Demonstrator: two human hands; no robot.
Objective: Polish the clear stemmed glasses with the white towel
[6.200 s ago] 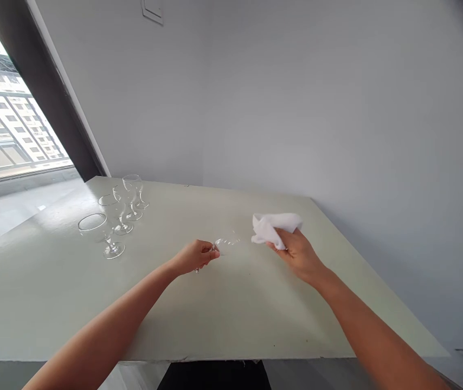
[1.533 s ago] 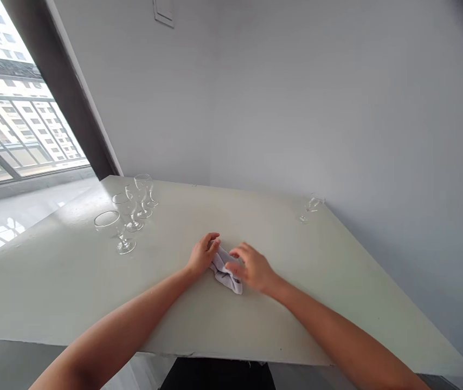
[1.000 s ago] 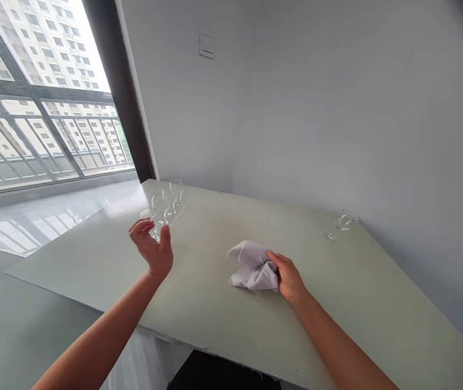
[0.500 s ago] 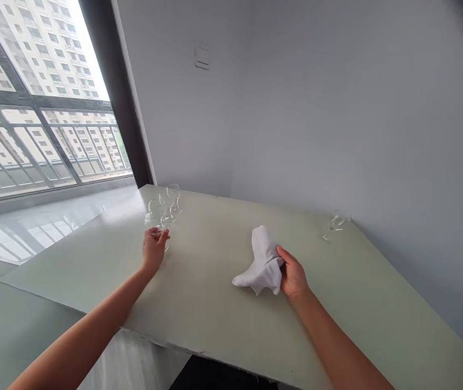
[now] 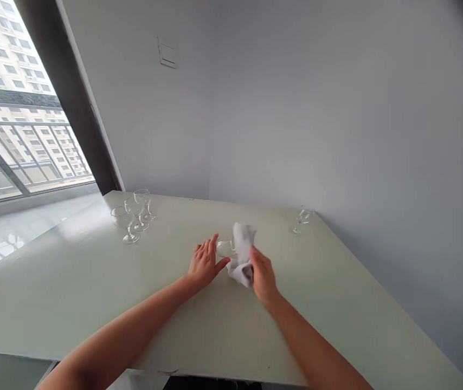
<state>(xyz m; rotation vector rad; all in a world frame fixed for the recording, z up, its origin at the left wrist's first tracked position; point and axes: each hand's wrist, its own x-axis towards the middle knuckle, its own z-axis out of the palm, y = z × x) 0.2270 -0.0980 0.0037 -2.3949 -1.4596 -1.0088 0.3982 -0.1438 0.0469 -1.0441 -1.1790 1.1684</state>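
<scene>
A clear stemmed glass (image 5: 225, 248) is tipped on its side between my hands, above the middle of the table. My left hand (image 5: 204, 265) holds it at the bowl end, thumb and fingers apart around it. In my right hand (image 5: 263, 275) is a white cloth (image 5: 244, 241), bunched against the other end of the glass and hiding its stem and foot. The cloth is slightly blurred.
Three similar glasses stand close together at the left, the nearest glass (image 5: 122, 218) in front. Another glass (image 5: 302, 218) is at the back right, near the wall. The pale table (image 5: 166, 330) meets the wall (image 5: 296, 108) behind.
My left hand has brought a glass from the left group to the middle, tipping it sideways. My right hand has moved the cloth onto it. The view has turned to the right.
</scene>
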